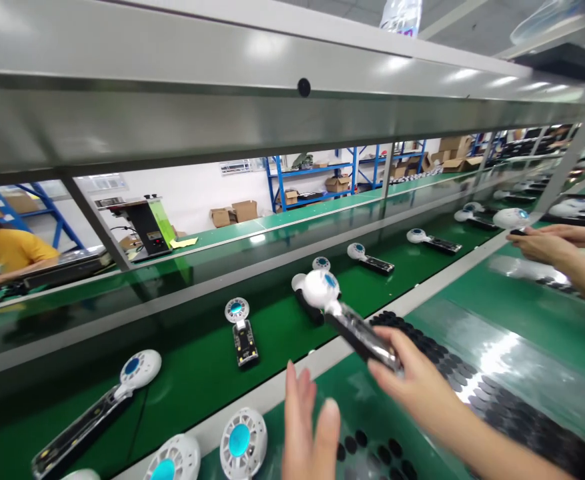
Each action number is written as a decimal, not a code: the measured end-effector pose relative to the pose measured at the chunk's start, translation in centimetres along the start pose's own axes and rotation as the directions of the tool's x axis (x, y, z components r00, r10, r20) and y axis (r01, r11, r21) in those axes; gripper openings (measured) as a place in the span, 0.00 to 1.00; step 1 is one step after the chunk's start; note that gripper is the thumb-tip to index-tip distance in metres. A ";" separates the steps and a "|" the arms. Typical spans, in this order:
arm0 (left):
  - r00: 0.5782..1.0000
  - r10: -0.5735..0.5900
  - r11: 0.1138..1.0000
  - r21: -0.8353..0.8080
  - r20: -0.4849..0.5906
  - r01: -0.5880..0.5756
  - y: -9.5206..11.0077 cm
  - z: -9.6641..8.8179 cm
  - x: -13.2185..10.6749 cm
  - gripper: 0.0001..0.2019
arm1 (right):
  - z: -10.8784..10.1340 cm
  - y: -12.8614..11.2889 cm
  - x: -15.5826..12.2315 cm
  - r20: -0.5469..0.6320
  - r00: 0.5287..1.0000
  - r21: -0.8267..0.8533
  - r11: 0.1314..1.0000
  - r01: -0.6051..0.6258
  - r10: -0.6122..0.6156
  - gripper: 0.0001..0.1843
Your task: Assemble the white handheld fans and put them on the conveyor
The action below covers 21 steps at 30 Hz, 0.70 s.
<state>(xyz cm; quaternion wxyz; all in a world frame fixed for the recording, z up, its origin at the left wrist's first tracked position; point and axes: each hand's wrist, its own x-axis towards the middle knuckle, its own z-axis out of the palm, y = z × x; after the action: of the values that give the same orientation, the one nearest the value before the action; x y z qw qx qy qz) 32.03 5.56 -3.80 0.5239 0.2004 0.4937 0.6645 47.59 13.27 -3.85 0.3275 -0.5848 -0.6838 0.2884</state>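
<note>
In my right hand (412,380) is a handheld device (355,330) with a round white head and a dark, shiny handle. My fingers and thumb grip the handle's lower end, and the head points up and away over the conveyor. My left hand (309,427) is empty, its fingers stretched out and apart, below the belt's near rail. Just left of it sits a white vented round head (242,440) with a blue centre. A second such head (172,460) lies further left, cut off by the frame. Black round pads (377,457) lie on the worktop between my hands.
Similar devices (245,333) lie spaced along the green conveyor belt (187,373). A sheet of black discs (477,393) covers part of the worktop. At right, another person's hands (547,243) hold a device. A metal beam (252,120) spans overhead. A person in yellow (12,257) sits far left.
</note>
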 end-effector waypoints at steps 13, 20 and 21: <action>0.927 -0.373 0.927 -0.070 -0.036 0.370 -4.9 -2.1 2.0 0.31 | 2.5 1.6 -3.3 0.412 0.902 -0.197 0.954 0.224 -0.127 0.15; 0.969 -0.156 0.988 -0.012 -0.190 0.157 -5.9 -0.8 1.2 0.26 | 4.1 1.6 -3.6 0.337 0.940 -0.179 0.976 0.126 -0.060 0.10; 0.968 -0.144 0.989 0.011 -0.203 0.150 -5.9 -0.7 1.2 0.25 | 4.1 1.6 -3.8 0.332 0.942 -0.161 0.980 0.114 -0.055 0.09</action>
<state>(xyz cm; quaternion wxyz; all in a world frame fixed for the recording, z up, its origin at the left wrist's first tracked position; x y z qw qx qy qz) 33.94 6.13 -9.55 0.5162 0.1016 0.5664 0.6343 45.71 9.74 -8.10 0.1684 -0.5257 -0.7762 0.3044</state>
